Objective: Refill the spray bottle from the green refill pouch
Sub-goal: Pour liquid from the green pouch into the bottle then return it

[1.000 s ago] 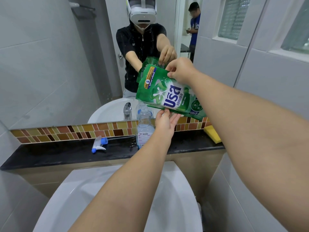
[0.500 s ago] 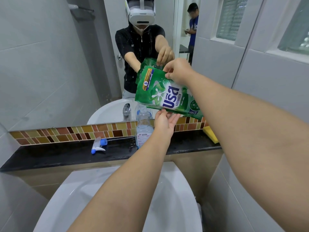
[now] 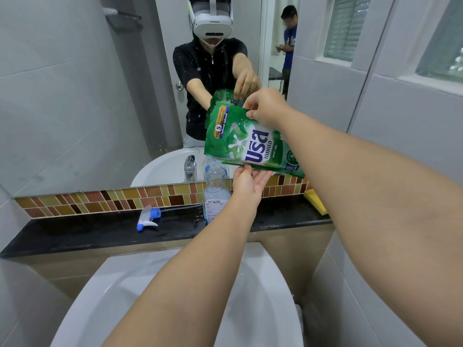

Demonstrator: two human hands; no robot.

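Green and shiny, the refill pouch [image 3: 246, 144] hangs in the air over the black surface [image 3: 100, 231], tipped so its low corner points down to the left; the right hand [image 3: 265, 107] has a closed grip on the top edge of the pouch, pinching it between thumb and fingers; the left hand [image 3: 248, 182] is under the pouch with the palm up and the fingers spread, touching the bottom edge and holding it up, not squeezed around it.

The spray bottle [image 3: 215, 194] stands upright on the surface, just under the low corner of the pouch; its top is off and its mouth is bare; it looks mostly empty, with maybe a little liquid at the bottom; the spray top [image 3: 147, 217], white and blue, lies on its side on the surface, off to the left and apart from the bottle; a yellow sponge [image 3: 316, 201] sits at the right end.

I think the pouring step is just getting ready; I cannot see any liquid coming out, and I cannot tell if the pouch is open yet; next the low corner has to sit right over the small mouth, then tip slowly, or the soap may spill on the surface.
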